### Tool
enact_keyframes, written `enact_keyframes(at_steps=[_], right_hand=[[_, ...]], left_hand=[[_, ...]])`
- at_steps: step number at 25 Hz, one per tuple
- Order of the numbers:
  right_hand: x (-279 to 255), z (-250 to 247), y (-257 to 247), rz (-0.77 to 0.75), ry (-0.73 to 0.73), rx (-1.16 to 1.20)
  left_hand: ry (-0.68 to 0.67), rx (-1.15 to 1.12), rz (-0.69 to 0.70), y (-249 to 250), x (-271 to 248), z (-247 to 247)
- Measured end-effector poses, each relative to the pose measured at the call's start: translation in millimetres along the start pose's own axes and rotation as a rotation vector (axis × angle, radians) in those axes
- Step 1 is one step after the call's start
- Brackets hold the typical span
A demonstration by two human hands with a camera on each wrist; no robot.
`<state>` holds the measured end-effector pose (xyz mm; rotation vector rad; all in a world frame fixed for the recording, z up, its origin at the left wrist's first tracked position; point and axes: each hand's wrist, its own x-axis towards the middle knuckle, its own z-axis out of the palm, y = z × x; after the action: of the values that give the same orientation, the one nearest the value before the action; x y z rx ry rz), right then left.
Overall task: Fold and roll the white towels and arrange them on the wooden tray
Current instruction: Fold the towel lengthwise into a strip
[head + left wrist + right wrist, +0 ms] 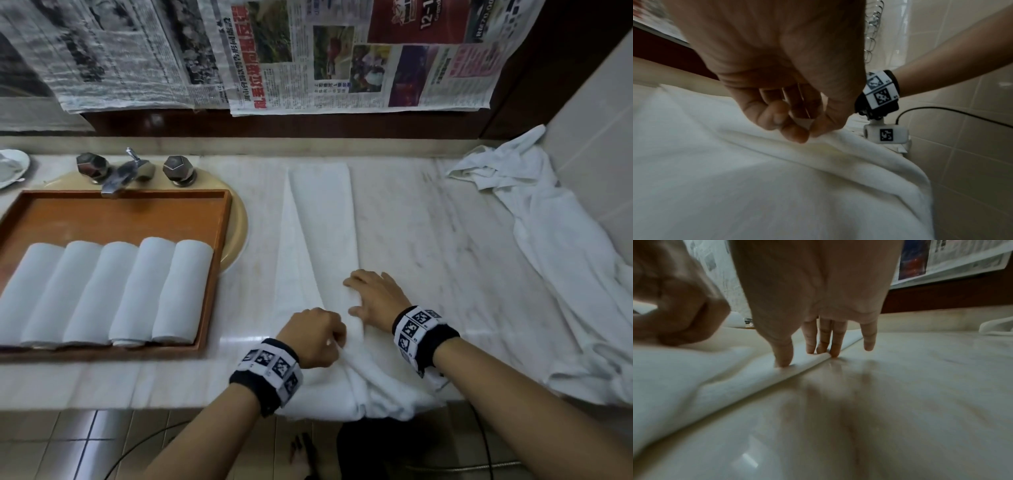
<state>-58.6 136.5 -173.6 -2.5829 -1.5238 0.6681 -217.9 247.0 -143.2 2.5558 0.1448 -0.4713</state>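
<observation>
Bunched near end of towel (pixel 318 240) hangs off counter (pixel 428 222) edge, pinched w/ left hand (pixel 317 337), thumb + curled fingers on fold. Right hand (pixel 375 296) flat, fingers straight, pressing right-hand fold edge. Long axis runs away from body; folded strip lies ahead of both hands. Wooden tray (pixel 219 260) off to left, w/ five rolls (pixel 113 291); left hand nearer it

place: bathroom | cues: marble vanity counter (pixel 411 222), basin (pixel 238 226), tap (pixel 120 174), tiled wall (pixel 972 146)
</observation>
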Motion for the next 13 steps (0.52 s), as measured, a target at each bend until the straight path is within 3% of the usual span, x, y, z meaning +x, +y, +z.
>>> enact_keyframes(at_steps=[2,5,8,13], right_hand=[[-9,3,5,0.010,-0.123,-0.054],[-19,10,5,-0.001,-0.229,-0.098],[-25,16,3,0.014,-0.213,-0.073],[-42,25,-3,0.076,-0.078,0.057]], left_hand=[[0.043,-0.005,-0.069,-17,-15,2],[0.002,-0.037,0.027,-6,-27,14],[-0.047,-0.020,0.098,18,-24,34],[0.059,-0.176,-0.014,-18,-49,41]])
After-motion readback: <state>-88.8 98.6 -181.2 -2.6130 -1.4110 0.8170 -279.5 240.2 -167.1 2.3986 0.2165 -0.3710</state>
